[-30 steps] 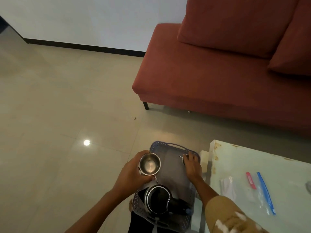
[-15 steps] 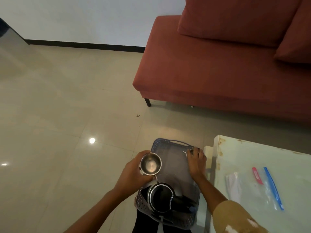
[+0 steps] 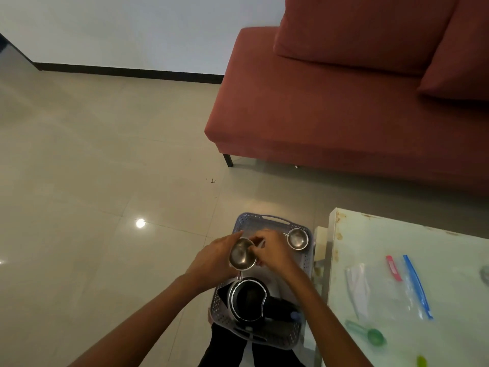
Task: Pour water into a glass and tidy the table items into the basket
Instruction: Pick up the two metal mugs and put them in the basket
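Leaves second cup (image 3: 298, 238) in basket (image 3: 264, 217) corner just beyond right grip (image 3: 272, 250); now pinches steel cup (image 3: 242, 254) rim with right grip, wraps it in left grip (image 3: 211, 258), above basket, kettle (image 3: 247, 300) nearer.

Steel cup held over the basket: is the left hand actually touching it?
Touching. The head view shows the left hand curled round the side of the steel cup, holding it above the basket.

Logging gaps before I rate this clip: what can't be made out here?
Head view:
Whether the right hand grips anything at the steel cup in the left hand: blurred, fingers overlapping.
Grey thing on the table: cut by the right edge.
Yellow-green item: cut by the bottom edge.
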Available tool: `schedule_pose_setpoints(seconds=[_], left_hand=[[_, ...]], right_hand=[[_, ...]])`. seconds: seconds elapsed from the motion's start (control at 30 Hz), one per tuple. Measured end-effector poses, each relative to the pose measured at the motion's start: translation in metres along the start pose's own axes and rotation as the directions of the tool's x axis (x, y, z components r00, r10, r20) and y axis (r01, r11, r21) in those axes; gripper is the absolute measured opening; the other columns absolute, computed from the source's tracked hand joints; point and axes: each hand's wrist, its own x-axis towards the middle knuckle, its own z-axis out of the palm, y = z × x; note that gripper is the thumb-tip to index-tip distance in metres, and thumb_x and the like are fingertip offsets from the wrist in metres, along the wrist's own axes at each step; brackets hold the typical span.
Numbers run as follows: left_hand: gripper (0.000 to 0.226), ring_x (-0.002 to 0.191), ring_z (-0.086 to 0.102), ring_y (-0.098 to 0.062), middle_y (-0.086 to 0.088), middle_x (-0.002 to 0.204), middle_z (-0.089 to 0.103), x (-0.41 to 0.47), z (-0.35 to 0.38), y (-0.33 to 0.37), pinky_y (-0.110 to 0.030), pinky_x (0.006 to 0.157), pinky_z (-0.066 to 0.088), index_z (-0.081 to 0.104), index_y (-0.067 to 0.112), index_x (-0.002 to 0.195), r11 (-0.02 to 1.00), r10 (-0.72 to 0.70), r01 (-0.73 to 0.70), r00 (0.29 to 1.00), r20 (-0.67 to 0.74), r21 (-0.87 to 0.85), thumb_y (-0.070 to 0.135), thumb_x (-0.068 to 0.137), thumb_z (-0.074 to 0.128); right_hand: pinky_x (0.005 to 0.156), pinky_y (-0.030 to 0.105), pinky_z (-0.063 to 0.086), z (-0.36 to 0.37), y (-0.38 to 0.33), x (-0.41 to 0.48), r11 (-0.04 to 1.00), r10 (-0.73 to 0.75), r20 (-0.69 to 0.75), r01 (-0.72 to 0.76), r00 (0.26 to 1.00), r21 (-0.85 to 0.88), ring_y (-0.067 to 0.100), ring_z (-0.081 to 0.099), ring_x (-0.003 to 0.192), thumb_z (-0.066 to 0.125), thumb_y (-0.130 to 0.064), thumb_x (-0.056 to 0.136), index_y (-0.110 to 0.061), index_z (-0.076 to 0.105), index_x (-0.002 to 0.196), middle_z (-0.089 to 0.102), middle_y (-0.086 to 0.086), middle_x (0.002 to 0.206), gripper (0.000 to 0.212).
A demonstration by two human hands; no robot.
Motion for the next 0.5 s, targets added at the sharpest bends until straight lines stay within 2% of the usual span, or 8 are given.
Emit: schedule_pose_setpoints(seconds=[0.07,0.1,0.17,0.23,0.3,0.37,0.43,0.5], left_hand=[[0.081,0.130,0.043,-0.017,0.000,0.143,0.044,0.000,0.004,0.005,-0.028,0.102,0.038,0.027,0.019,0.145,0.999,0.034,-0.035,0.999,0.013,0.018,0.028,0.077,0.071],[0.080,0.135,0.035,-0.017,-0.001,0.147,0.038,0.000,0.006,0.008,-0.027,0.106,0.033,0.023,0.018,0.146,0.998,0.053,-0.054,0.998,0.013,0.030,0.026,0.081,0.068],[0.077,0.142,0.020,-0.017,-0.001,0.153,0.027,-0.001,0.008,0.012,-0.026,0.112,0.024,0.019,0.016,0.147,0.996,0.079,-0.079,0.997,0.004,0.048,0.022,0.085,0.063],[0.068,0.141,0.016,-0.016,0.003,0.151,0.028,-0.001,0.009,0.014,-0.024,0.111,0.022,0.025,0.016,0.145,0.995,0.088,-0.087,0.996,-0.018,0.050,0.019,0.086,0.059],[0.056,0.138,0.021,-0.013,0.005,0.144,0.039,-0.002,0.011,0.012,-0.021,0.108,0.025,0.039,0.019,0.139,0.996,0.083,-0.081,0.995,-0.048,0.033,0.019,0.086,0.058],[0.045,0.134,0.028,-0.012,0.007,0.137,0.047,-0.005,0.014,0.009,-0.020,0.106,0.028,0.049,0.022,0.131,0.997,0.077,-0.076,0.995,-0.067,0.014,0.020,0.087,0.058],[0.039,0.132,0.034,-0.012,0.008,0.134,0.052,-0.007,0.017,0.006,-0.021,0.105,0.029,0.053,0.022,0.127,0.998,0.067,-0.067,0.995,-0.070,0.001,0.020,0.088,0.057],[0.037,0.129,0.038,-0.011,0.008,0.132,0.054,-0.008,0.019,0.005,-0.019,0.103,0.030,0.055,0.022,0.125,0.998,0.050,-0.051,0.997,-0.066,-0.020,0.020,0.089,0.056]], right_hand=[[0.069,0.032,0.055,0.008,0.014,-0.002,0.999,0.043,-0.085,-0.041,0.995,0.023,0.023,0.065,0.073,0.066,-0.003,0.079,-0.003,0.070,0.092,0.068,0.010,0.087,0.013],[0.067,0.033,0.057,0.010,0.024,-0.003,0.988,0.117,-0.107,-0.105,0.987,0.110,0.024,0.066,0.071,0.065,-0.002,0.080,-0.004,0.068,0.089,0.067,0.009,0.083,0.010],[0.053,0.027,0.057,0.013,0.048,-0.007,0.915,0.296,-0.147,-0.236,0.944,0.327,0.017,0.066,0.054,0.062,0.004,0.081,-0.008,0.061,0.080,0.063,0.006,0.074,0.013],[0.041,0.023,0.053,0.020,0.076,-0.009,0.807,0.471,-0.231,-0.310,0.852,0.502,0.011,0.061,0.040,0.059,0.007,0.082,-0.010,0.054,0.071,0.062,0.010,0.068,0.020],[0.039,0.025,0.052,0.031,0.107,-0.007,0.701,0.620,-0.284,-0.352,0.732,0.620,0.016,0.062,0.040,0.058,0.003,0.083,-0.008,0.053,0.071,0.065,0.017,0.073,0.017],[0.038,0.024,0.051,0.045,0.133,0.003,0.632,0.702,-0.288,-0.382,0.652,0.675,0.021,0.063,0.043,0.054,0.003,0.084,-0.002,0.057,0.087,0.066,0.023,0.090,0.007],[0.042,0.031,0.054,0.057,0.153,0.017,0.590,0.750,-0.280,-0.414,0.599,0.693,0.023,0.062,0.048,0.050,0.004,0.082,0.002,0.051,0.116,0.061,0.025,0.111,0.034],[0.060,0.047,0.058,0.065,0.170,0.027,0.547,0.789,-0.255,-0.452,0.558,0.705,0.029,0.063,0.061,0.050,0.002,0.082,-0.001,0.041,0.128,0.056,0.025,0.120,0.047]])
